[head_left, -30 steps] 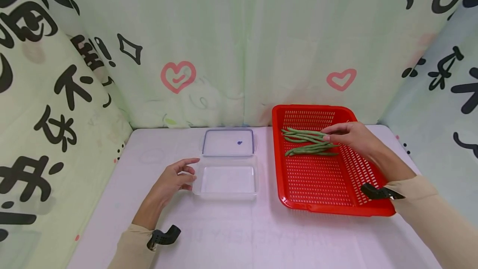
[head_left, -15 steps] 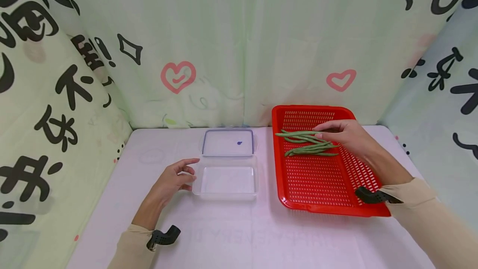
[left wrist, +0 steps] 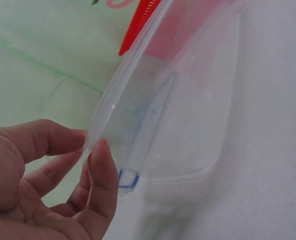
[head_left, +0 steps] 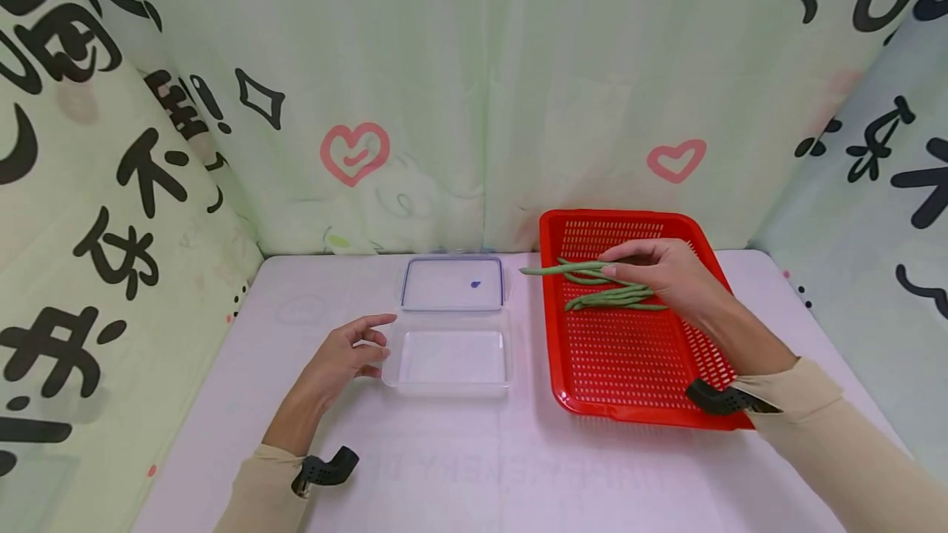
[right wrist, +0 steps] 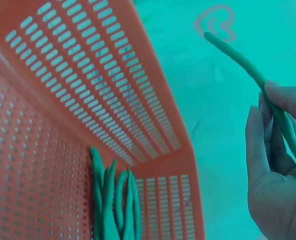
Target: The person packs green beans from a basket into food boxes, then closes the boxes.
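Note:
In the head view my left hand [head_left: 348, 352] is at the left side of a clear plastic container [head_left: 448, 360]. Its thumb and a finger pinch the container's rim [left wrist: 110, 110] in the left wrist view. Over a red mesh basket [head_left: 615, 373], my right hand [head_left: 662, 276] holds one green bean [right wrist: 243, 62] between thumb and fingers. That bean sticks out leftward past the basket's left edge. Below it, several more green beans [head_left: 606, 300] lie in two loose bunches on the basket floor, partly hidden by the right hand.
Directly behind the container lies a clear lid [head_left: 440, 286] with a blue seal. A white cloth [head_left: 444, 467] covers the table. Printed curtains [head_left: 444, 97] stand close behind and along both sides.
My right hand has moved left, drawing one green bean away from the bunch and out past the basket's left edge. The left hand has stayed at the container.

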{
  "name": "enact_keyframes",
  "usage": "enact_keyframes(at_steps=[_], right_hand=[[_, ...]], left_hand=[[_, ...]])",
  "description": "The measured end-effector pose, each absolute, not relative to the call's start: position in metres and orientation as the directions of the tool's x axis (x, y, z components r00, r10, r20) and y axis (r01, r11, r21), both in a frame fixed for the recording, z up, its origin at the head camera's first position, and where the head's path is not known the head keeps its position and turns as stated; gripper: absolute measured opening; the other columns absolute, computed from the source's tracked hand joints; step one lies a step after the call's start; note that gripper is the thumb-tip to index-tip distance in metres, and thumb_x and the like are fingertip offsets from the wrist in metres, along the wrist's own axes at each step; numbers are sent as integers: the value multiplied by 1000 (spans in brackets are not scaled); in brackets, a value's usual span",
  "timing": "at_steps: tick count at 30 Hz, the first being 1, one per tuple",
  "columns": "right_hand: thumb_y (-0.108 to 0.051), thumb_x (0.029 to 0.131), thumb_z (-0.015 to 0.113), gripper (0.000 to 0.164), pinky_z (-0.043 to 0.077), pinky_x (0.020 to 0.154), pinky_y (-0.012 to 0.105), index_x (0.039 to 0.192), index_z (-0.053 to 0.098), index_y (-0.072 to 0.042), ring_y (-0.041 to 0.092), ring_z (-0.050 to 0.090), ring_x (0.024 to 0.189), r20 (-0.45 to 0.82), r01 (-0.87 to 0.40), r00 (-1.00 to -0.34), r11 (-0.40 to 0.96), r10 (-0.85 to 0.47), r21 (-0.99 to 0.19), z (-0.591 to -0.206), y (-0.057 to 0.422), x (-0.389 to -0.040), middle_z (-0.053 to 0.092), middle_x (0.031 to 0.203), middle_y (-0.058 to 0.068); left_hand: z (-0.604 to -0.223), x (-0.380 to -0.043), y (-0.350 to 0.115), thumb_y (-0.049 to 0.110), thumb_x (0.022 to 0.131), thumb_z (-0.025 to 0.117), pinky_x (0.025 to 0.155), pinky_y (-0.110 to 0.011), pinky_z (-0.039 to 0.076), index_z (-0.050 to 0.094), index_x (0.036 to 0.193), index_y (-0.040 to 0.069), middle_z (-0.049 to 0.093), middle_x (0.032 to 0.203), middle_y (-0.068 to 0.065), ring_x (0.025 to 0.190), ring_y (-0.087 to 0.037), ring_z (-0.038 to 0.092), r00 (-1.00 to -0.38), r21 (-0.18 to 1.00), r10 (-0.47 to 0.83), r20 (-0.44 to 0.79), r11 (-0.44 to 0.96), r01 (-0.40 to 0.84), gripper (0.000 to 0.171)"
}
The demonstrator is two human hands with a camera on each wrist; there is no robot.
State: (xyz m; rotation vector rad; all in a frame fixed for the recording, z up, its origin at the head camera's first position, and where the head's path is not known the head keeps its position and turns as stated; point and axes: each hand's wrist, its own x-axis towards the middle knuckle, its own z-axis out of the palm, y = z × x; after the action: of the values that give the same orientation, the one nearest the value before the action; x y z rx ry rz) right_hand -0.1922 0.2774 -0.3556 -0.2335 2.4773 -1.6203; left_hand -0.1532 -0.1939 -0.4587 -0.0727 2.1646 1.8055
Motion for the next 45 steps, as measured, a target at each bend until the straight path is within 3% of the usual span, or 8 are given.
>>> enact_keyframes(at_steps=[12,20,28,37,45], right_hand=[[-30,91,77,35,59,74,31,118,75,-8,26,61,102,5,-73,-981,349,-192,-934,-356,250,-179,74,104,3],[-24,90,78,35,61,82,32,118,73,-2,22,73,94,8,-59,-977,233,-214,-971,-355,230,-167,73,111,7],[-25,90,79,31,60,85,32,115,75,-7,24,74,88,14,-60,-979,218,-205,-974,-356,216,-156,75,105,11],[-26,89,79,32,60,86,34,115,74,-8,34,68,105,14,-58,-980,217,-200,-974,-354,198,-142,71,113,9],[-25,89,80,28,58,91,44,111,74,-10,29,71,103,-18,-17,-982,179,-191,-984,-355,181,-133,67,116,11]], left_hand=[[-458,-153,-194,-2,91,65,72,-30,58,56,145,10,53,105,-9,93,-26,61,-946,949,164,-280,196,-247,56],[-457,-152,-193,-1,91,65,71,-30,58,55,145,9,53,104,-8,90,-23,59,-946,948,161,-282,200,-248,56],[-457,-152,-194,-1,91,65,72,-30,58,57,144,11,52,105,-8,93,-26,60,-946,948,163,-280,202,-245,55],[-456,-151,-193,-1,92,65,72,-30,58,55,146,10,52,107,-10,93,-25,59,-946,950,171,-277,196,-242,56],[-455,-151,-192,-1,91,66,71,-30,58,55,146,10,51,107,-10,92,-24,59,-945,948,167,-283,196,-249,56]])
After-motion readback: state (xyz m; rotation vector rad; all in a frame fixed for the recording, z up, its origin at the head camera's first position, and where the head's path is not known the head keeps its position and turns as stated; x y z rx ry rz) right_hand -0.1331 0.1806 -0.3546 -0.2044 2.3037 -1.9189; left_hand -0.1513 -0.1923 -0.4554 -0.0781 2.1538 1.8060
